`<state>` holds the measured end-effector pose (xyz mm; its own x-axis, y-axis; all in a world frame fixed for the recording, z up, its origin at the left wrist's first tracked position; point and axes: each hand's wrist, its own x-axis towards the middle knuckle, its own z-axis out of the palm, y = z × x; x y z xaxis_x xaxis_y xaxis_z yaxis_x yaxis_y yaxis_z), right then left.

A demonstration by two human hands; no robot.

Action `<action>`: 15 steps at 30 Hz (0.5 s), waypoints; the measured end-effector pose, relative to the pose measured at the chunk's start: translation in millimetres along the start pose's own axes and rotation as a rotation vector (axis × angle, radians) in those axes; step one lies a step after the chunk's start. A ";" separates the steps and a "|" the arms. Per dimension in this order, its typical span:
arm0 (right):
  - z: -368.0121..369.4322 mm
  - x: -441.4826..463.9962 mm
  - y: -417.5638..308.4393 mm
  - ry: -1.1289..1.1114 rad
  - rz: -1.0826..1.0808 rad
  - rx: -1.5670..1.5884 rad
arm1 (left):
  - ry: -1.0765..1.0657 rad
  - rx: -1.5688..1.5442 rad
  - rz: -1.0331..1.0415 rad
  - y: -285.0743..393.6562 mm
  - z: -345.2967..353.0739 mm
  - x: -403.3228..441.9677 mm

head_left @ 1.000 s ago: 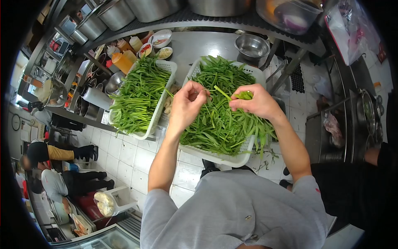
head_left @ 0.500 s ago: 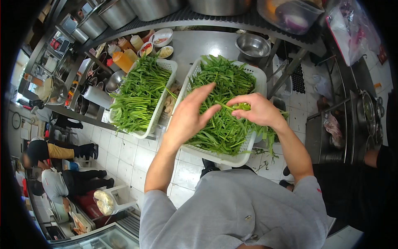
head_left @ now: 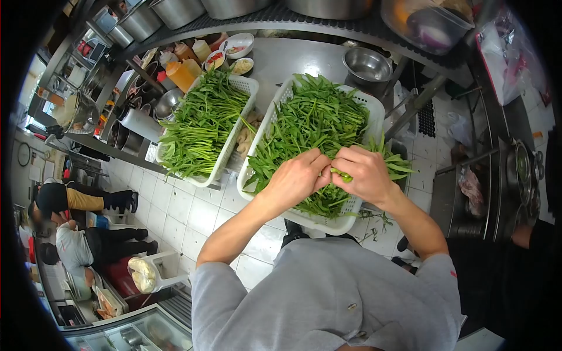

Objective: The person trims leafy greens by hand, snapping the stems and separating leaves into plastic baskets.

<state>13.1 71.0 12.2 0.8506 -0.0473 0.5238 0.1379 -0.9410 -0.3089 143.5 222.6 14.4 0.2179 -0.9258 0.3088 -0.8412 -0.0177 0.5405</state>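
My right hand (head_left: 367, 175) is closed around a small bunch of water spinach; its cut green stem ends (head_left: 341, 174) poke out between the fingers and its leaves (head_left: 392, 164) fan out to the right. Fingertips of my left hand (head_left: 300, 180) are pinched together at the stems, touching or almost touching the right fingers. Both hands are above the front part of a white plastic basket (head_left: 248, 169) heaped with loose water spinach (head_left: 319, 120). To its left stands a second white basket (head_left: 233, 143), holding water spinach (head_left: 202, 126) with the stems lined up.
Behind the baskets are a steel bowl (head_left: 367, 64), small bowls of chopped ingredients (head_left: 241, 65) and sauce bottles (head_left: 178, 76). A shelf with large pots (head_left: 234, 7) overhangs the table. Stray leaves (head_left: 374, 225) lie by the basket's right side. Two people (head_left: 76, 248) work at far left.
My left hand has come down and right, from open above the basket to pinching at the stems. My right hand has drawn slightly nearer me, still gripping the bunch.
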 end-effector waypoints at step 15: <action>-34.1 -23.9 78.5 0.841 0.831 1.278 | 0.213 0.187 -0.224 -95.4 15.2 69.3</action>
<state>-13.7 -13.2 2.5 0.4803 -0.8769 0.0206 0.4710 0.2381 -0.8494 231.4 154.5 -27.6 0.4890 -0.7921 0.3653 -0.8323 -0.2984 0.4671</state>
